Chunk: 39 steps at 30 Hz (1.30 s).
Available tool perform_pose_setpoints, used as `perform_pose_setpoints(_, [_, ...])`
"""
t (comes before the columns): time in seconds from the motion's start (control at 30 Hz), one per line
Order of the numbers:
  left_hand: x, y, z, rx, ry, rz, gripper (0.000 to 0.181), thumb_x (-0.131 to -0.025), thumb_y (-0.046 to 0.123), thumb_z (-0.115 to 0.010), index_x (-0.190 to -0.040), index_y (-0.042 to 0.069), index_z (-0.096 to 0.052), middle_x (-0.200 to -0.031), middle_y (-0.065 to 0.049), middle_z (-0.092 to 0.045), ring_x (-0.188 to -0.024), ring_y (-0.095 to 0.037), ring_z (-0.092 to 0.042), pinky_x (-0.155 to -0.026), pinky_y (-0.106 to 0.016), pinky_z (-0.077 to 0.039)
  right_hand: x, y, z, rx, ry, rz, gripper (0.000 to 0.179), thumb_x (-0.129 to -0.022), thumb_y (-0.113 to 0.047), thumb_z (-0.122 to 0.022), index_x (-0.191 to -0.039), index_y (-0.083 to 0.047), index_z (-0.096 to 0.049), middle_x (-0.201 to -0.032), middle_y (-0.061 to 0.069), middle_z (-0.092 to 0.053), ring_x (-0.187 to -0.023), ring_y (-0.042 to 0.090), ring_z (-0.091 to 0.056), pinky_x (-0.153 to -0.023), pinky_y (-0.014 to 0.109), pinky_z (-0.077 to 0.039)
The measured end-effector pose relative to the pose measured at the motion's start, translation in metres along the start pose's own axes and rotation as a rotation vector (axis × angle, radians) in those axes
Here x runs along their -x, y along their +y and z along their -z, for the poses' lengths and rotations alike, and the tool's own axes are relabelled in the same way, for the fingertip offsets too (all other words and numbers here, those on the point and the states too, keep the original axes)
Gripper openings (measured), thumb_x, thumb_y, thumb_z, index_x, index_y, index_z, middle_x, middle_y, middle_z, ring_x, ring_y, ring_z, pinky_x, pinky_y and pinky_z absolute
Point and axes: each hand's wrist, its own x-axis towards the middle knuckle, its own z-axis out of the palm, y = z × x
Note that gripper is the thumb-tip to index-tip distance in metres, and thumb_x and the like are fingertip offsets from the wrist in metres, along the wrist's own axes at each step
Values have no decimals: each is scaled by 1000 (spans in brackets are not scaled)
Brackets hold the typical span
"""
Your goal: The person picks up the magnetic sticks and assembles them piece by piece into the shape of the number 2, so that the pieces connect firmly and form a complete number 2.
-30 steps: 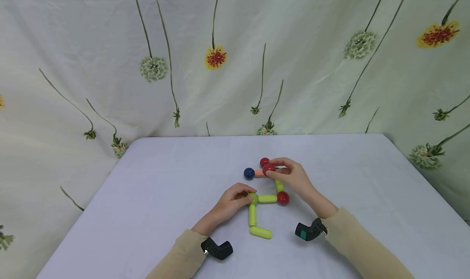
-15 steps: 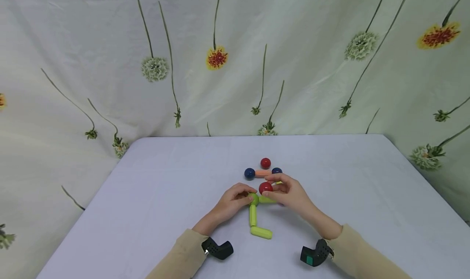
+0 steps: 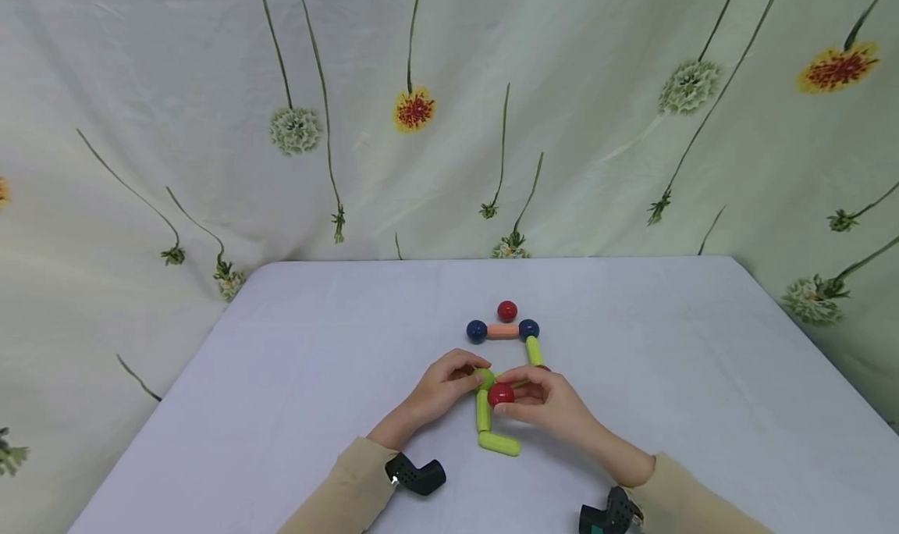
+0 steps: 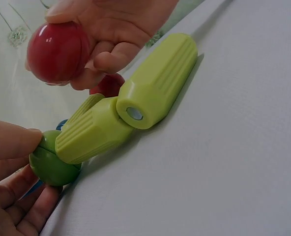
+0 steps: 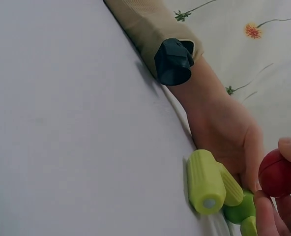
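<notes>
Between thumb and fingers, my left hand (image 3: 449, 382) pinches a green ball (image 4: 54, 160) that joins yellow-green magnetic rods. My right hand (image 3: 551, 401) pinches a red ball (image 3: 501, 395), held above the rods in the left wrist view. From the green ball one rod (image 3: 483, 411) runs toward me and meets another rod (image 3: 499, 444) at an angle; its metal-tipped end (image 4: 134, 113) faces the left wrist camera. Partly behind the right hand are a second red ball (image 4: 107, 85) and a rod (image 3: 534, 351) leading up to a blue ball (image 3: 529, 329).
An orange rod (image 3: 502, 331) links that blue ball to another blue ball (image 3: 477, 331). Beyond it sits a lone red ball (image 3: 507, 311). The white-covered table (image 3: 316, 339) ends at a flower-printed cloth (image 3: 583, 128).
My right hand has brought the red ball from beside the orange rod toward me, down to near the lower rods. My left hand has stayed on the green ball.
</notes>
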Motion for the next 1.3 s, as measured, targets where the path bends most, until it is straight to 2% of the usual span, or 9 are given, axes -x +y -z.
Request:
perform_pose_setpoints(0.17, [0, -4, 1, 8, 1, -24, 22, -93, 16, -57, -111, 8, -66, -107, -2, -59, -92, -14, -52, -81, -27, -43, 2, 7, -3, 10, -28, -33, 39, -81, -16, -74, -113, 2, -62, -106, 13, -64, -92, 21, -64, -78, 25, -51])
perform_pose_setpoints(0.3, [1, -5, 1, -11, 1, -78, 23, -93, 19, -56, -110, 6, -65, -104, -1, -59, -90, -14, -52, -79, -26, -44, 3, 11, -4, 62, -53, -33, 36, -80, -17, -76, -111, -2, -64, -102, 9, -64, -87, 18, -63, -74, 24, -51])
perform_pose_setpoints(0.37, [0, -5, 1, -14, 2, -83, 24, -93, 18, -56, -110, 5, -65, -103, -1, -58, -89, -13, -52, -78, -25, -44, 3, 13, -4, 89, -62, -22, 35, -79, -18, -76, -109, -3, -65, -99, 7, -64, -84, 17, -62, -72, 24, -50])
perform_pose_setpoints(0.53, [-1, -3, 1, 6, -2, -30, 23, -92, 17, -58, -111, 7, -66, -105, -2, -59, -91, -15, -52, -80, -25, -43, 4, 15, -4, 111, -88, 8, 33, -80, -18, -75, -107, -4, -66, -94, 5, -64, -82, 16, -59, -69, 24, -49])
perform_pose_setpoints(0.73, [-1, -1, 1, 8, -4, -8, 23, -92, 11, -58, -113, 4, -65, -109, -9, -59, -94, -17, -50, -81, -25, -42, 4, 16, -5, 105, -109, 3, 32, -79, -18, -76, -105, -3, -65, -94, 5, -63, -83, 15, -59, -71, 25, -50])
perform_pose_setpoints(0.8, [0, 2, 1, 4, -8, -1, 23, -92, 9, -57, -113, 1, -64, -110, -11, -58, -94, -18, -50, -81, -26, -42, 4, 16, -5, 110, -111, -5, 32, -79, -18, -76, -105, -4, -65, -93, 5, -63, -82, 15, -59, -71, 25, -50])
perform_pose_setpoints(1.03, [7, 31, 7, 11, -22, -4, 22, -92, 4, -55, -111, -5, -63, -108, -16, -58, -93, -19, -51, -81, -25, -43, 5, 18, -7, 101, -131, 16, 31, -79, -17, -77, -105, -5, -65, -94, 6, -64, -81, 15, -59, -71, 25, -50])
perform_pose_setpoints(1.3, [9, 34, 7, 16, -16, 0, 23, -91, 3, -56, -111, -5, -63, -108, -17, -58, -93, -19, -51, -81, -25, -42, 6, 17, -7, 87, -145, 46, 31, -79, -15, -76, -106, -5, -66, -95, 6, -63, -81, 14, -58, -70, 24, -50])
